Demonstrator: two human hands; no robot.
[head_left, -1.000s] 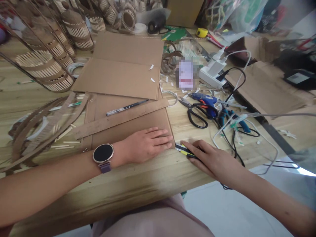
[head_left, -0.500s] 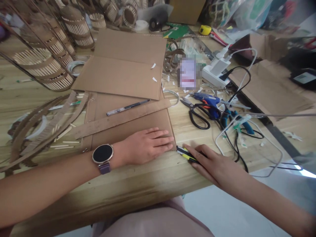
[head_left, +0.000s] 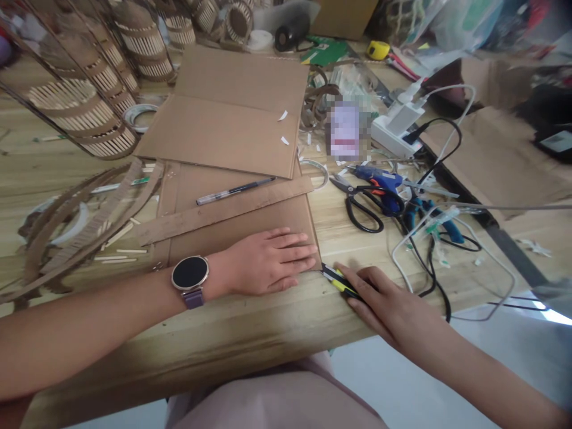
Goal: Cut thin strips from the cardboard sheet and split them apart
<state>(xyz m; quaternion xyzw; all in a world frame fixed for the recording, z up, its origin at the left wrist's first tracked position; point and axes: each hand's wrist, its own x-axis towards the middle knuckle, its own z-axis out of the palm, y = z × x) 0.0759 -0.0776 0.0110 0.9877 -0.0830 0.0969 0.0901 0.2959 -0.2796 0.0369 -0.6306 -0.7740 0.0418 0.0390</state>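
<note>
My left hand [head_left: 266,262] lies flat, fingers stretched out, on the near right part of a brown cardboard sheet [head_left: 201,241]. A watch [head_left: 190,274] is on that wrist. In my right hand [head_left: 379,298] is a yellow and black utility knife [head_left: 342,283]; its tip is at the sheet's near right corner. Across the sheet lies a narrow cardboard strip [head_left: 227,210], with a pen [head_left: 235,190] just beyond it. A second, folded cardboard piece [head_left: 227,113] overlaps the sheet's far part.
Scissors [head_left: 364,214], a blue glue gun [head_left: 379,182], blue-handled pliers [head_left: 451,226] and cables lie to the right. Behind them is a white power strip [head_left: 393,137]. Curved cardboard strips [head_left: 80,220] and slatted baskets [head_left: 84,113] occupy the left. The table's front edge [head_left: 268,357] is close to my body.
The view has shifted slightly, moving most things a little to the right in the picture. Both hands keep nearly the same pose, and the knife stays at the sheet's corner.
</note>
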